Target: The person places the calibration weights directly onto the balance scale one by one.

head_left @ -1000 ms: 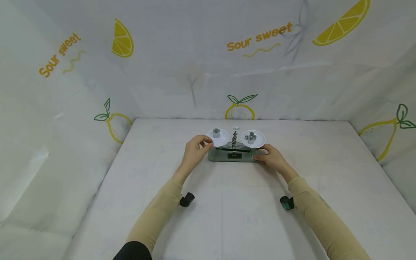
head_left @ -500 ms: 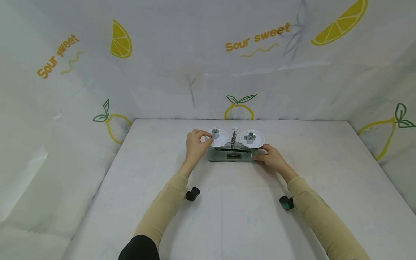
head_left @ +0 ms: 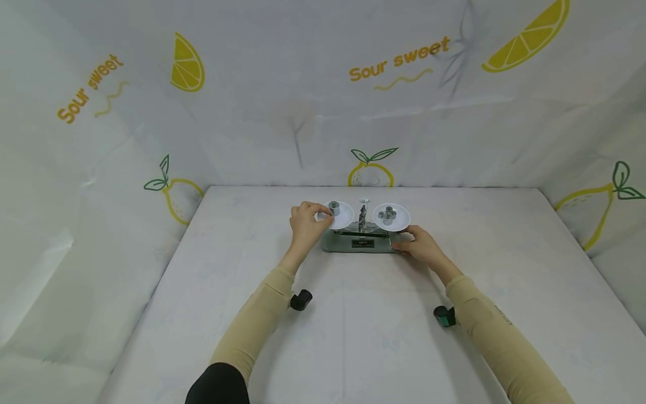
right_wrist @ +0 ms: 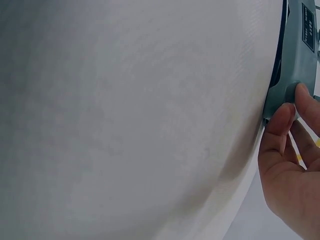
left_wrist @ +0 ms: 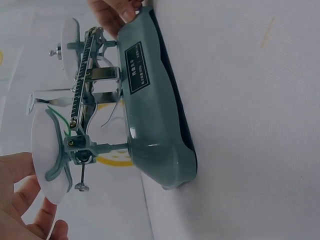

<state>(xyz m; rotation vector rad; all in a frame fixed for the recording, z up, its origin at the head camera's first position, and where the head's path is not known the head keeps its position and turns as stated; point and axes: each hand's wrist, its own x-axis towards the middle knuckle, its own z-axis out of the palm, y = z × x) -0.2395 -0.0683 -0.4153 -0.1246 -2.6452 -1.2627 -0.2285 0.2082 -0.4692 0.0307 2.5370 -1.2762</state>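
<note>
A green-grey balance scale (head_left: pixel 333 242) with two white pans stands at the far side of the table. One metal weight (head_left: pixel 333 206) sits on the left pan (head_left: pixel 346 217); several metal weights (head_left: pixel 388 213) are grouped on the right pan (head_left: pixel 402 219). My left hand (head_left: pixel 304 225) has its thumb and finger brought together over the left pan, close in front of the weight. In the left wrist view the pan hides those fingertips, so I cannot tell whether they pinch anything. With thumb and fingers, my right hand (right_wrist: pixel 285 165) grips the right end of the scale's base (right_wrist: pixel 300 55).
The scale rests on a white-covered table (head_left: pixel 353 336). A white cloth backdrop (head_left: pixel 242 134) printed with lemons rises behind and beside it. A ruled beam (left_wrist: pixel 82 75) and a thin pointer post (head_left: pixel 363 212) stand between the pans.
My left hand has moved up and right, from the left pan's near edge to over the pan by the weight. My right hand has stayed on the base.
</note>
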